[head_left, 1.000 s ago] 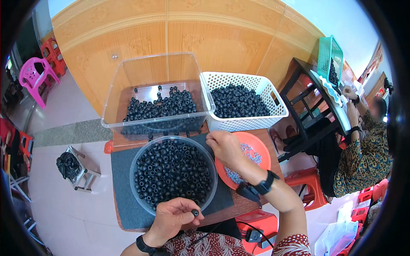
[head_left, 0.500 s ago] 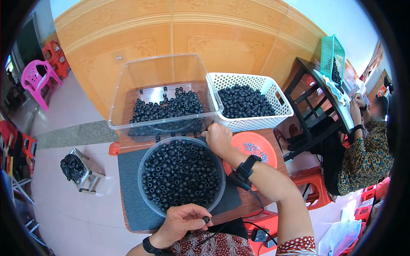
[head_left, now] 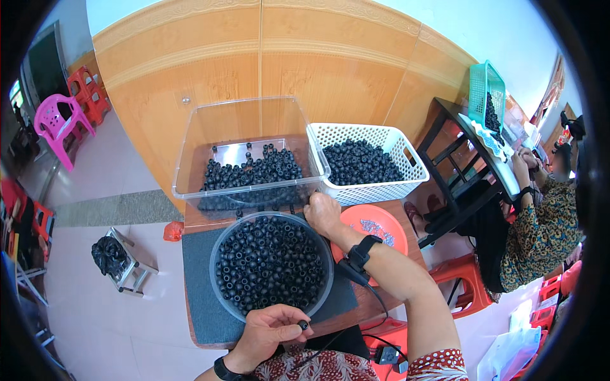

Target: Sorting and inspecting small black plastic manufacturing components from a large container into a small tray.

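My left hand (head_left: 270, 331) pinches a small black bead-like piece with a hole (head_left: 303, 324) between thumb and fingertips, at the near rim of a round clear tub (head_left: 328, 289). Several loose black pieces of the same kind (head_left: 270, 260) fill that tub. Beyond its far right rim, my right hand (head_left: 323, 213) is curled closed by the front corner of a clear plastic bin (head_left: 248, 191). Its fingertips are hidden, so what they hold cannot be made out. Under my right forearm lies a dark corded tool (head_left: 353, 270), partly covered.
A white perforated basket (head_left: 381, 192) and the clear bin hold more black pieces. An orange-red plate (head_left: 395, 221) carries small silvery bits. The tub rests on a dark mat (head_left: 196, 273). At right, another person (head_left: 537, 235) works by a dark table (head_left: 452, 111). A metal stool (head_left: 132, 270) stands left.
The view has shifted slightly, so the table things sit lower in the picture. My left hand still pinches the black piece; my right hand stays by the bin's corner.
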Demonstrator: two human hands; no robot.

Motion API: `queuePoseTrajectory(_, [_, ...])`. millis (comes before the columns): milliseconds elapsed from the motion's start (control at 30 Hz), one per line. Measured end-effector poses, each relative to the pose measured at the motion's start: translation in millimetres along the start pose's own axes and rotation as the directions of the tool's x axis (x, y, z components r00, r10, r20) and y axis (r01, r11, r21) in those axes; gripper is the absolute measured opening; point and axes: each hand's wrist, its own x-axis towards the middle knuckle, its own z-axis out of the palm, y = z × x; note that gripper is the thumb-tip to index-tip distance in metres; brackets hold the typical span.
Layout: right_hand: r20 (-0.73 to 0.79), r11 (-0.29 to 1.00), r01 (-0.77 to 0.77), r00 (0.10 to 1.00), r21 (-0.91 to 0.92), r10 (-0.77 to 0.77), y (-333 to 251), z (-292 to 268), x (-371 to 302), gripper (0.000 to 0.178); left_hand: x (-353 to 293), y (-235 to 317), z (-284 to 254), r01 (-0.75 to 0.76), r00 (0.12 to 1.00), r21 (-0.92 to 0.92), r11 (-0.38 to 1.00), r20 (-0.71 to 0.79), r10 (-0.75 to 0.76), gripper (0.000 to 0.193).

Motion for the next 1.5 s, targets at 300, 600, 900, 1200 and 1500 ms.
queuePoseTrajectory(300, [0.033, 0.935, 0.002, 0.999, 0.354, -0.015, -6, -52, -23, 0.022, 7, -3, -5, -0.130, 0.988, -0.022, 0.991, -0.090, 0.128, 0.023])
queuePoseTrajectory(600, [0.208, 0.593, -0.062, 0.961, 0.803, -0.182, -58, -125, -142, 0.009, 19, -2, -1, -0.139, 0.974, -0.148, 0.979, -0.197, 0.109, 0.025])
queuePoseTrajectory(900, [-0.283, 0.640, 0.422, 0.906, 0.642, -0.314, -76, -100, -164, 0.022, 22, -8, 18, -0.297, 0.943, -0.307, 0.904, -0.242, 0.227, 0.020])
queuePoseTrajectory(1200, [-0.237, 0.646, 0.419, 0.905, 0.638, -0.354, -72, -107, -169, 0.029, 19, -10, 16, -0.371, 0.906, -0.132, 0.919, -0.266, 0.328, 0.021])
queuePoseTrajectory(1500, [-0.227, 0.652, 0.491, 0.864, 0.578, -0.449, -72, -118, -166, 0.026, 14, -9, 16, -0.332, 0.918, -0.116, 0.936, -0.266, 0.293, 0.022])
